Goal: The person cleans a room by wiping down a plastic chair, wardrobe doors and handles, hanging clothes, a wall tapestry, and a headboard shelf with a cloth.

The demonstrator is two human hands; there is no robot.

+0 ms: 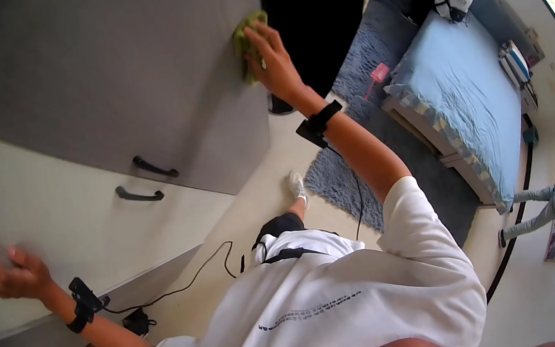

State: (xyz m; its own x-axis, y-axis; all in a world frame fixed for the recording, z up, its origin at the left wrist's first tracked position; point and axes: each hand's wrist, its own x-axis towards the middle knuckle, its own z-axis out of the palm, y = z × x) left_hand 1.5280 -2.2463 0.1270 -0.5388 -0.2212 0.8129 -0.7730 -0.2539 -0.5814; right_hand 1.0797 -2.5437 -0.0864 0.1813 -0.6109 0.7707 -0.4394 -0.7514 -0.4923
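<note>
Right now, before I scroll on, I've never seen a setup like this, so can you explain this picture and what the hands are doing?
No robot arms here: these are one person's bare hands. The only picture comes from a camera on that person's head, looking forward and down past their white T-shirt. The right hand holds a green cloth against a grey cabinet door. The left hand is spread by the white cabinet door with nothing visible in it; I can't tell whether it touches. Each wrist wears a black strapped device. Beyond are a bed with a blue cover and two other people.
</note>
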